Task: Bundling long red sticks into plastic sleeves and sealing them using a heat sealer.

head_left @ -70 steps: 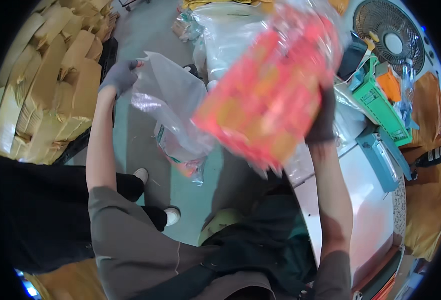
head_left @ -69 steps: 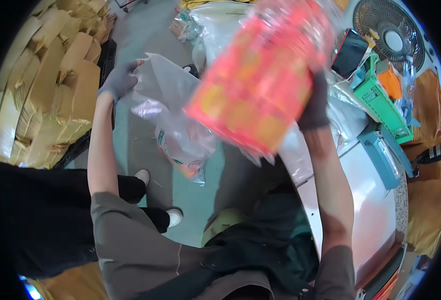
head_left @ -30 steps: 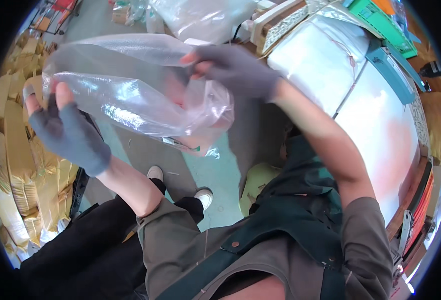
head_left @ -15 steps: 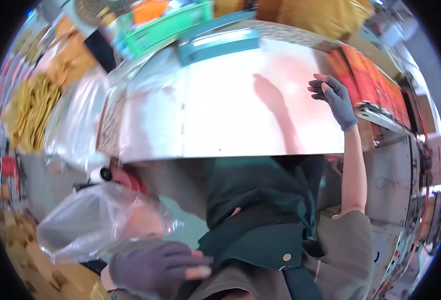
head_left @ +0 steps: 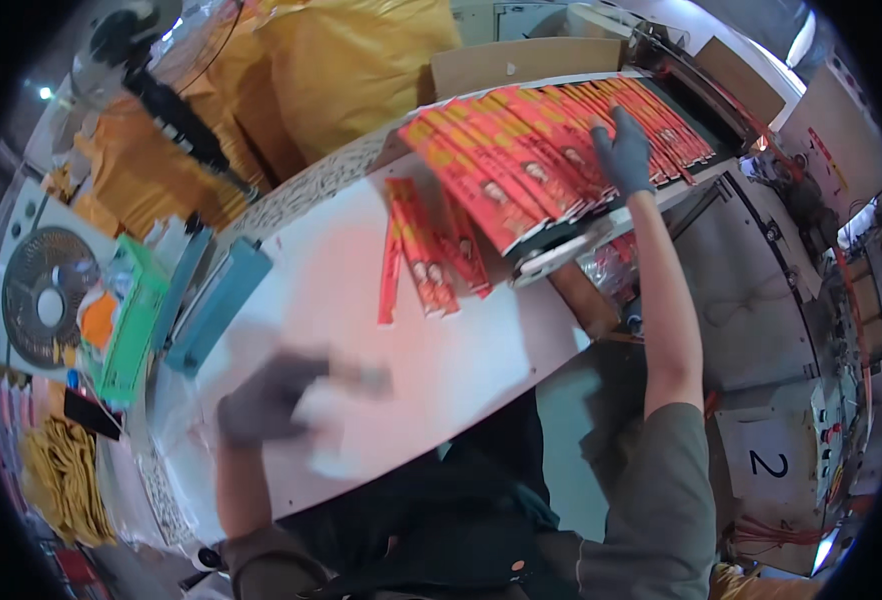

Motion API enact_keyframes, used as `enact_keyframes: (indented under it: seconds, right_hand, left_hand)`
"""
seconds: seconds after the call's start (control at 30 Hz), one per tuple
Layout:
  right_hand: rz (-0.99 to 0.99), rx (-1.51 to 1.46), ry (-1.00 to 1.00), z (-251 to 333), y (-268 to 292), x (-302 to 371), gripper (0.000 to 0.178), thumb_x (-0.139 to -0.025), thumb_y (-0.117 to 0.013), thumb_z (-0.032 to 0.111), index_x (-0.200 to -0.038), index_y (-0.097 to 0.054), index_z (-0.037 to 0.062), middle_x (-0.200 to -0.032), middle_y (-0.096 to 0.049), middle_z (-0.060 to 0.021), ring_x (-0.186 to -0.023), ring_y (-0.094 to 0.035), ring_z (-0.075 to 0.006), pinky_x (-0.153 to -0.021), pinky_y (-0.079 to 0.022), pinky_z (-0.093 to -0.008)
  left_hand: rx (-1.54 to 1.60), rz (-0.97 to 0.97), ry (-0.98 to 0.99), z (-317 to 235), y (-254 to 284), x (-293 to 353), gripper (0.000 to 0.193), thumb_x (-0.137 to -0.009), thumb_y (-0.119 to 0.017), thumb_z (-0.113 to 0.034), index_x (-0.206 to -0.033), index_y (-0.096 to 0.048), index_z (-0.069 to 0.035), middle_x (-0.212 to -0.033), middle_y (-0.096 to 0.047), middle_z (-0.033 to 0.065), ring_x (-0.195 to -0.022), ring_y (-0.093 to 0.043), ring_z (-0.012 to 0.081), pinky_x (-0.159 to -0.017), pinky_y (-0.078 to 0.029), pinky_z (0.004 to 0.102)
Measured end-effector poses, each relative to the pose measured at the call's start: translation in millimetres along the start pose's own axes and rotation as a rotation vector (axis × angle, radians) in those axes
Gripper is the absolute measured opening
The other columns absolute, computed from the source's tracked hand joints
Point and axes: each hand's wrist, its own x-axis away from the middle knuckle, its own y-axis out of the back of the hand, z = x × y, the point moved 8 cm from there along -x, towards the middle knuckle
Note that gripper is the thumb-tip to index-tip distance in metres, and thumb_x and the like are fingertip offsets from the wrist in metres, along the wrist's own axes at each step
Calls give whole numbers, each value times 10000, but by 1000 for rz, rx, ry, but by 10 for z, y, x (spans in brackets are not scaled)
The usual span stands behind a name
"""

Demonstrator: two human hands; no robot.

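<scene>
A long row of overlapping red and gold printed packets (head_left: 521, 160) lies on the black belt of a conveyor (head_left: 551, 243) at the upper right. My right hand (head_left: 625, 152), in a grey fingerless glove, is over that row with fingers apart, the tips at the packets and nothing visibly gripped. A few loose red packets (head_left: 423, 250) lie on the white tabletop (head_left: 481, 350), just left of the conveyor's end. My left hand (head_left: 279, 398), gloved alike, is above the table's near left part. Motion smears its fingers, so its grip cannot be made out.
A blue-green bar-shaped device (head_left: 219, 305) and a green crate (head_left: 133, 320) stand at the table's left end, by a fan (head_left: 49, 290). Large yellow sacks (head_left: 356, 75) crowd the far side. A grey machine cabinet (head_left: 751, 290) stands right of my right arm.
My view has swung right, bringing the conveyor and loose packets into view. My left hand has risen from beside my body to over the table. My right hand has moved onto the packet row.
</scene>
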Motion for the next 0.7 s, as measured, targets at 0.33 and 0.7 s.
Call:
enact_keyframes:
  seconds: [0.33, 0.7]
  right_hand:
    - [73, 811, -350, -2307, 61, -576, 770, -840, -409, 595, -1354, -354, 25, -1317, -430, -236, -1276, -337, -357, -1076, -200, -425]
    - [535, 344, -160, -1630, -373, -683, 506, -863, -460, 511, -954, -655, 53, -941, -646, -183, -893, -610, -351, -792, -471, -424]
  left_hand:
    - [-1066, -819, 272, 2242, 673, -483, 697, -839, -594, -278, -1387, -277, 14, -1396, -335, 242, -1247, -396, 359, -958, -398, 420]
    - [-272, -1211, -17, 1919, 552, -628, 487, -887, -491, -89, -1325, -343, 62, -1374, -333, 182, -1280, -363, 290, -1069, -296, 410]
